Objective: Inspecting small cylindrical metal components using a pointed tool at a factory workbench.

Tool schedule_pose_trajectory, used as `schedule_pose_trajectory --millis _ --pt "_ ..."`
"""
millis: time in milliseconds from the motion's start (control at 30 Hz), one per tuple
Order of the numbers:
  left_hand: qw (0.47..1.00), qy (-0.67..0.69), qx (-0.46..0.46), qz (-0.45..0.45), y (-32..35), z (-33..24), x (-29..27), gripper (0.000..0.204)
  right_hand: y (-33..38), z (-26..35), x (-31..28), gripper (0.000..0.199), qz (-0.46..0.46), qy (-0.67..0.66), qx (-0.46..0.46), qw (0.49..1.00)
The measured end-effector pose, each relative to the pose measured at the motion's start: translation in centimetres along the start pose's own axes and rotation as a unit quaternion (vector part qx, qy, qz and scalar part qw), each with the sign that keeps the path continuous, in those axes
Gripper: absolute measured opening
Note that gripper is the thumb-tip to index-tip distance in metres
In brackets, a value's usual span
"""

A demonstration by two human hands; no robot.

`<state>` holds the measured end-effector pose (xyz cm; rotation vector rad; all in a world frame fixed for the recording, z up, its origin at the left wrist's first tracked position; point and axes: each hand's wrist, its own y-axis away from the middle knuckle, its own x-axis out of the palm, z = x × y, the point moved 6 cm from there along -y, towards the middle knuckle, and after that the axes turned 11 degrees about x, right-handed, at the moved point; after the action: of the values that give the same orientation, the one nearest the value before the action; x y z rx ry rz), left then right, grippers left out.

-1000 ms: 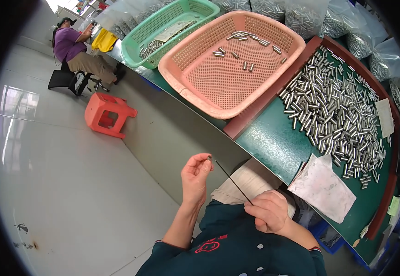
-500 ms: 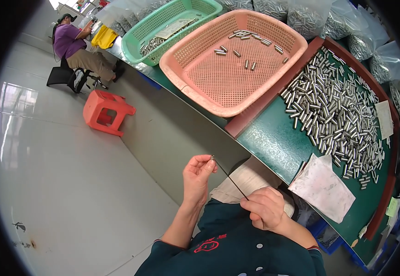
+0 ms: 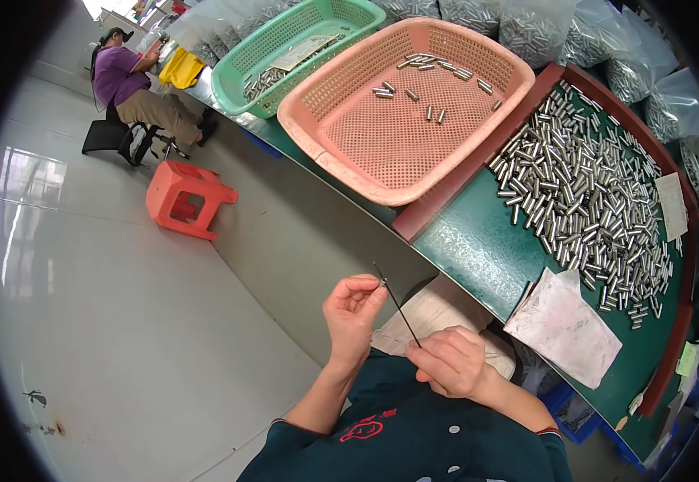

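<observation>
Above my lap, my left hand [image 3: 349, 321] pinches a small metal sleeve [image 3: 383, 282] between thumb and fingertips; most of it is hidden by them. A thin dark rod [image 3: 402, 312] runs through or right beside this piece, its tip standing out past my left fingers. The rod's lower end is gripped in my curled right hand [image 3: 452, 361]. On the green tabletop to the right lies a wide heap of short shiny metal cylinders [image 3: 582, 193]. Several similar cylinders [image 3: 438, 115] rest in a pink perforated basket [image 3: 341, 169] ahead.
A reddish-brown rim [image 3: 454, 193] borders the heap. A stained white cloth [image 3: 566, 329] lies at the near table edge. Behind the pink basket stands a green basket [image 3: 233, 88]; plastic bags of parts [image 3: 534, 28] line the back. A red stool [image 3: 189, 198] and a seated person [image 3: 124, 72] are at left.
The rod's tip now sticks out past my left fingers, where before it ended at them. My right hand has shifted slightly left and up, toward my left hand.
</observation>
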<state>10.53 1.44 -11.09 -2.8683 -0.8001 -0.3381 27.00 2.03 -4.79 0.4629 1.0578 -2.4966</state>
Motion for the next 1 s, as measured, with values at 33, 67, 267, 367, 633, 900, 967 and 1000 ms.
schedule_pose_trajectory --millis 33,67,267,367,633,900,967,1000 --pt "1.0 -0.001 0.001 -0.001 0.2 0.2 0.3 0.014 0.1 0.2 -0.1 0.029 -0.004 0.007 -0.007 1.0" --pt "1.0 -0.007 0.018 -0.021 0.3 0.2 0.5 0.013 0.2 0.3 -0.2 0.03 -0.008 0.014 -0.013 1.0" --pt "0.992 -0.007 0.035 -0.124 -1.9 1.0 -2.2 0.011 0.4 1.0 -0.9 0.029 -0.012 -0.007 -0.067 0.998" --pt "0.997 0.029 0.028 -0.067 -2.1 0.2 -1.7 0.014 -0.7 -0.8 -3.3 0.04 -0.083 -0.079 0.026 0.993" --pt "0.995 0.094 -0.026 -0.004 -0.8 1.2 -0.6 0.016 -1.3 -1.5 -3.5 0.04 -0.098 -0.094 0.064 0.989" --pt "0.996 0.078 -0.042 0.003 -0.5 1.2 -0.5 0.015 -1.3 -1.5 -3.4 0.036 -0.098 -0.088 0.073 0.989" --pt "0.996 0.072 -0.044 0.001 -0.5 1.2 -0.4 0.015 -1.3 -1.7 -3.5 0.035 -0.105 -0.09 0.074 0.988" --pt "0.997 0.065 -0.04 0.001 -0.5 1.2 -0.4 0.015 -1.3 -1.9 -3.6 0.034 -0.111 -0.093 0.075 0.987"
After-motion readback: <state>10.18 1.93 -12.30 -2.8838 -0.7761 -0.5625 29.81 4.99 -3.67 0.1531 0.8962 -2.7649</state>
